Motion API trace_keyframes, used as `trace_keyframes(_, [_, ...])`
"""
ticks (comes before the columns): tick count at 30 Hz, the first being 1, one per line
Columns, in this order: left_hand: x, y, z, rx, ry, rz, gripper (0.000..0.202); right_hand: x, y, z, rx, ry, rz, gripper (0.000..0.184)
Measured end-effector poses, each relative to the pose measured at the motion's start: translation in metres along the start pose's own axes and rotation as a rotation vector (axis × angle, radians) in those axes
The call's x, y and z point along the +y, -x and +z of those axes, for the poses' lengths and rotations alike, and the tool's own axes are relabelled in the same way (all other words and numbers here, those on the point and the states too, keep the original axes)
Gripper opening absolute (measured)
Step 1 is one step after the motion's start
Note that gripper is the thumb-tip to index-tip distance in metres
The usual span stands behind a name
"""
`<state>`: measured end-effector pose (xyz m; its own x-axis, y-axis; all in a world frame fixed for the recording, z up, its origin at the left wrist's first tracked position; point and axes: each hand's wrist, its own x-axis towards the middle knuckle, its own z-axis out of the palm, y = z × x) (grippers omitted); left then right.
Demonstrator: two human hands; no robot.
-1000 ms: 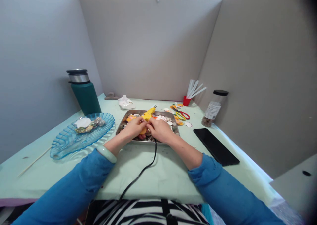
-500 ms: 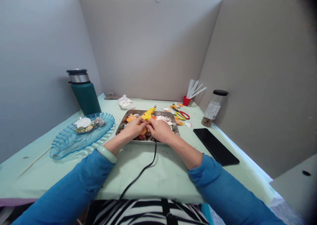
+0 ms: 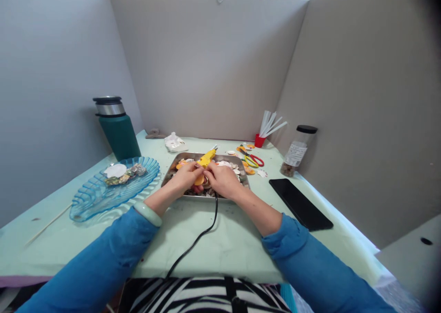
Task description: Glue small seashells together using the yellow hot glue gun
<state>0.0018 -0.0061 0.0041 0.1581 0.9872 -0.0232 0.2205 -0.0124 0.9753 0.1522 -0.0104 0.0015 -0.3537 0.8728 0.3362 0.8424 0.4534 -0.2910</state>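
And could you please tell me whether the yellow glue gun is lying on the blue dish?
No, the glue gun is at the metal tray, apart from the blue dish on the left.

Bare left hand (image 3: 187,177): back up on my feed, fingers curled, tips turned inward.
Bare right hand (image 3: 223,180): back up too, angled toward the other, fingers bent.
Fingertips (image 3: 209,176): bunched close together; from here I can't tell how firmly they close.
Left wrist (image 3: 156,206): ringed by a smooth, pale green, round bangle (image 3: 149,213).
Right wrist (image 3: 241,192): bare, nearly straight.
Arms: I see both converging forward, long blue cloth sleeves (image 3: 310,253) pushed up, forearms partly bare.
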Motion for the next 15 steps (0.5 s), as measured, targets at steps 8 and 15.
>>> trace_keyframes(8, [0.0044, 0.0019, 0.0001, 0.006, 0.039, -0.043, 0.006, -0.0009, 0.0003, -0.0010, 0.051, -0.007, 0.021, 0.025])
trace_keyframes(15, [0.0045, 0.0013, -0.0003, -0.009, 0.045, -0.038, 0.012, -0.0015, 0.0003, -0.0009, 0.067, 0.012, 0.016, 0.024])
